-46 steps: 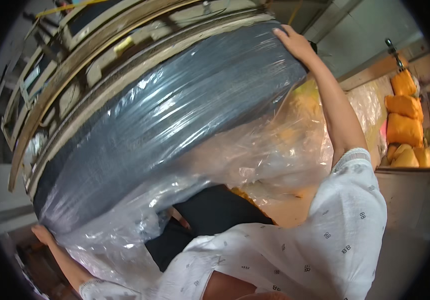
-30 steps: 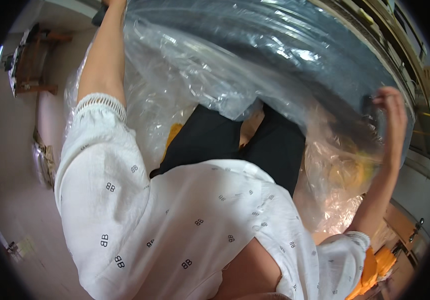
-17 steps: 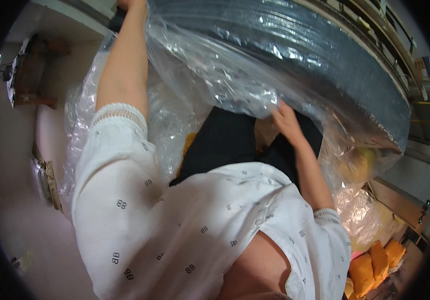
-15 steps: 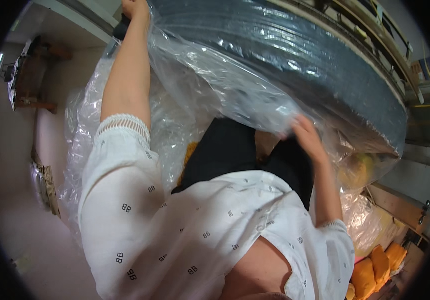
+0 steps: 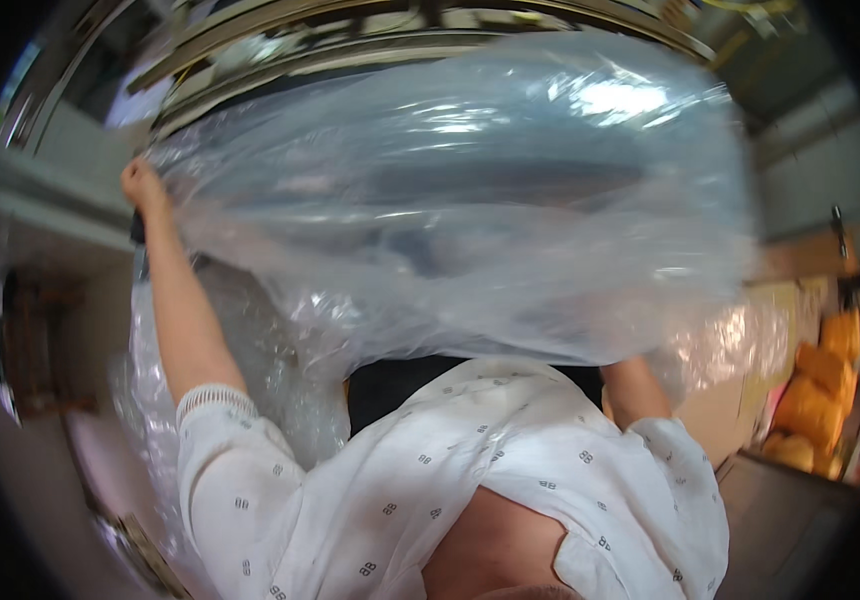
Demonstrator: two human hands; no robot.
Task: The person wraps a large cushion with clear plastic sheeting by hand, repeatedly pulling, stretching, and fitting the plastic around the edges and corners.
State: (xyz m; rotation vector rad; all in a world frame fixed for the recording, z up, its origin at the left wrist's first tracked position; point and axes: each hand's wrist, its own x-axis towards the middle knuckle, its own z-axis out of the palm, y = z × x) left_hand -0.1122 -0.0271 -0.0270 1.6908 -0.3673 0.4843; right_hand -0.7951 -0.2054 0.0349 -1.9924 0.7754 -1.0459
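A wide sheet of clear plastic film billows across the space in front of me, its right part smeared by motion. Beneath it shows a dark grey-blue roll or padded bulk, blurred through the film. Off to the left, my arm is stretched far out, and my left hand is closed on the film's far left corner. On the right, my forearm passes under the film's near edge. My right hand lies behind the film there, and its fingers cannot be made out.
Long wooden rails run along the far side. More crumpled clear film hangs at my left. Orange bundles lie at the right, near a wooden board. A shelf-like structure stands at the far left.
The view has turned, so the film and bulk now lie straight across. The film has spread out over the dark bulk toward the right. My right hand has gone from sight under the film.
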